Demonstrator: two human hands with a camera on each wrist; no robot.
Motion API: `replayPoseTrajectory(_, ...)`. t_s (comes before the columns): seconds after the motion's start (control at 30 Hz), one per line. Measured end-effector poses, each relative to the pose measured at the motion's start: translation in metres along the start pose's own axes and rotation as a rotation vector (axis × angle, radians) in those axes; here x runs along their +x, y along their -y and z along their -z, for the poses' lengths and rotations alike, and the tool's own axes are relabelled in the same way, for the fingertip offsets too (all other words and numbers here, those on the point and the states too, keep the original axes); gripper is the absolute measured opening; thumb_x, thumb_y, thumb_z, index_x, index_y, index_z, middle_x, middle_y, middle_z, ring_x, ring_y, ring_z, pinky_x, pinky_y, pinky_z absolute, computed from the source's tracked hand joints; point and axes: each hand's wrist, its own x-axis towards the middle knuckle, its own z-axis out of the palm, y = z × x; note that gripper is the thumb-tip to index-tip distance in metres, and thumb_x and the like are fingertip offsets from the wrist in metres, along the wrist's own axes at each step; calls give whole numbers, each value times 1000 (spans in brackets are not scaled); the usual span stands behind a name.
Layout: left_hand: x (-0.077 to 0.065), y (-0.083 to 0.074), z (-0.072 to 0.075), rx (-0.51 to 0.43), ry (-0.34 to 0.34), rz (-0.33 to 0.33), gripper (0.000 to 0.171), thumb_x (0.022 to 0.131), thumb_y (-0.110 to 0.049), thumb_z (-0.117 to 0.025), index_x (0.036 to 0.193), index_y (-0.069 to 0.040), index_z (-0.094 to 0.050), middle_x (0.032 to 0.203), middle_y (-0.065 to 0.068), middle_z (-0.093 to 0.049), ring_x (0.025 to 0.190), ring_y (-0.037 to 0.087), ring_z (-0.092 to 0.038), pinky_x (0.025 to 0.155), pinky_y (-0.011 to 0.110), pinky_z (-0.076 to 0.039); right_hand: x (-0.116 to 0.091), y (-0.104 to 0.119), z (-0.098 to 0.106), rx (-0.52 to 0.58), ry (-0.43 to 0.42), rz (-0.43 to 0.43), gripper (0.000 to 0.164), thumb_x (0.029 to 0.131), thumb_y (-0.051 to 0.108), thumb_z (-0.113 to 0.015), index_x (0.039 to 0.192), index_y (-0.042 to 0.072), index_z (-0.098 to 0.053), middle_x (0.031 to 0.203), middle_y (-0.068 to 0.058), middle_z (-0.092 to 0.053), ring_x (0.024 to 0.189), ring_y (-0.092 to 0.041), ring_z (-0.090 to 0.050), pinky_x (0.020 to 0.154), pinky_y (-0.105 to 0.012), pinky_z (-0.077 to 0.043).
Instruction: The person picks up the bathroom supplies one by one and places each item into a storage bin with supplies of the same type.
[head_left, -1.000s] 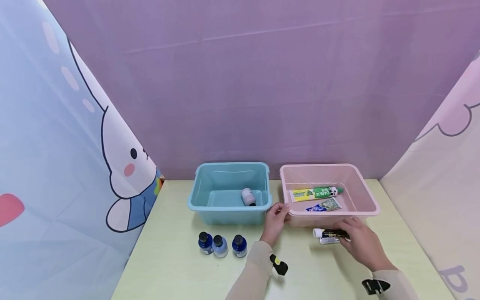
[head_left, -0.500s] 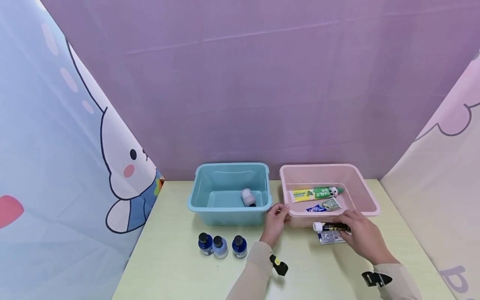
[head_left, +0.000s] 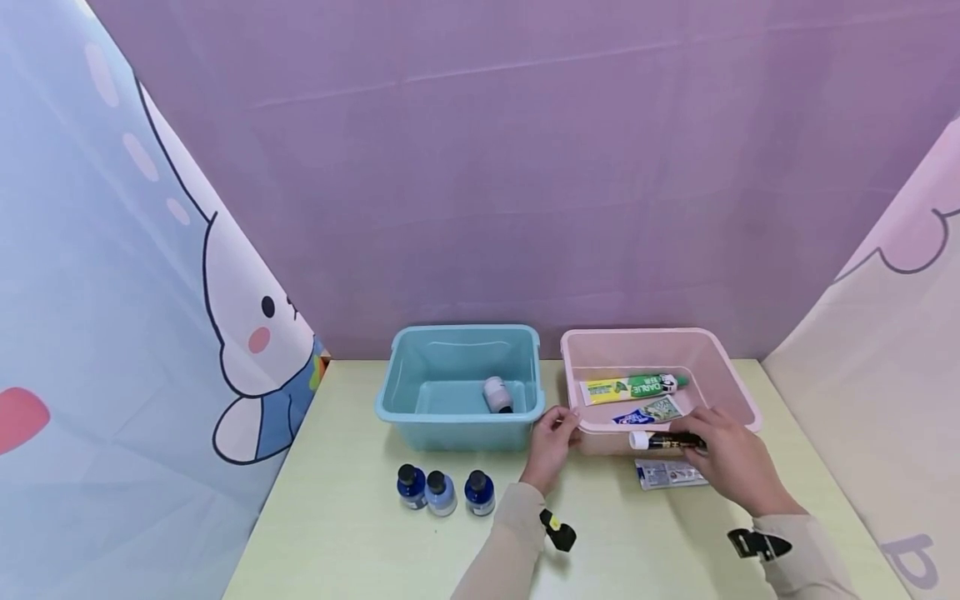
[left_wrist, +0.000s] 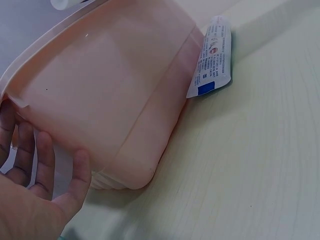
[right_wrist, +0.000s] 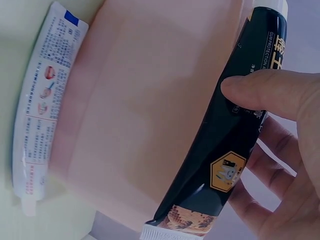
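My right hand (head_left: 738,461) pinches a black toothpaste tube (right_wrist: 220,135) with a white cap, thumb on one face and fingers behind. In the head view the tube overlaps the front rim of the pink bin (head_left: 697,330). At that bin's front left corner, my left hand (head_left: 551,446) holds the rim between thumb and fingers. Inside the pink bin lie a yellow and green toothpaste tube (head_left: 628,388) and a smaller blue and green tube (head_left: 649,411). On the table, just in front of this bin, rests a white toothpaste tube (right_wrist: 42,105) printed with small text.
Left of the pink bin stands a blue bin (head_left: 457,432) with a pale, black-capped bottle (head_left: 497,395) lying inside. Two dark blue bottles (head_left: 479,492) and one light blue bottle (head_left: 440,493) stand before it. A purple cloth (head_left: 525,167) hangs behind the table.
My right hand has lifted the black toothpaste tube up and away toward the pink bin's rim, uncovering more of the white tube below. My left hand has stayed at the bin's corner.
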Motion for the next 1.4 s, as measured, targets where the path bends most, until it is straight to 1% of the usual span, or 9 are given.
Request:
replayPoseTrajectory(0.2,1,1,0,-3,5,0,37,100,-35,-66,115,-1,-65,102,2,-64,91,16,-65,94,39,-59,7,-2,6,4,3,25,39,67,3,-88,102,15,-76,100,-5,-74,89,-29,-66,63,-48,-57)
replayPoseTrajectory(0.5,1,1,1,1,2,-4,32,100,-36,-66,111,-6,-67,102,2,-63,91,16,-64,93,39,-59,20,-4,14,-3,-3,69,43,63,0,-89,101,16,-76,107,-7,-75,93,-28,-65,74,-53,-57)
replayPoseTrajectory(0.6,1,1,1,11,6,-6,36,100,-38,-66,114,-5,-67,102,2,-63,92,16,-64,93,38,-59,23,-4,16,-4,3,75,43,64,-1,-89,101,16,-76,107,-6,-75,94,-28,-65,73,-52,-57)
replayPoseTrajectory(0.73,0,1,1,17,12,-6,40,100,-40,-65,116,-4,-66,105,1,-63,93,16,-64,94,38,-59,27,-6,18,-14,8,80,40,67,1,-87,101,18,-76,107,-5,-75,92,-25,-64,66,-50,-57)
replayPoseTrajectory(0.93,0,1,0,5,12,-12,42,99,-41,-66,115,-2,-66,104,1,-64,92,16,-64,94,39,-59,32,-10,18,-22,-2,110,36,69,1,-85,99,18,-76,103,-3,-74,91,-22,-63,65,-49,-57)
replayPoseTrajectory(1.03,0,1,0,-1,10,-13,42,99,-40,-67,115,-1,-65,102,1,-64,91,16,-64,93,39,-59,35,-12,20,-20,-5,118,36,69,1,-85,99,19,-76,101,-3,-74,87,-22,-62,60,-46,-55)
replayPoseTrajectory(1.2,1,2,0,-3,4,-7,35,99,-40,-67,110,-7,-67,101,1,-63,91,16,-63,93,40,-59,42,-15,26,-33,-5,110,36,68,1,-85,99,19,-76,99,-3,-73,85,-23,-63,57,-44,-53)
replayPoseTrajectory(1.27,1,2,0,-5,3,-4,32,98,-41,-67,108,-10,-68,102,1,-63,91,16,-63,93,40,-59,46,-17,28,-39,-7,117,36,68,1,-85,98,19,-76,99,-3,-73,86,-24,-65,58,-45,-53)
replayPoseTrajectory(1.4,1,2,1,-13,6,-4,30,98,-40,-68,106,-11,-68,102,1,-63,91,16,-63,92,39,-59,54,-19,33,-43,-6,144,33,69,1,-85,96,18,-77,98,-2,-73,88,-25,-66,61,-46,-54)
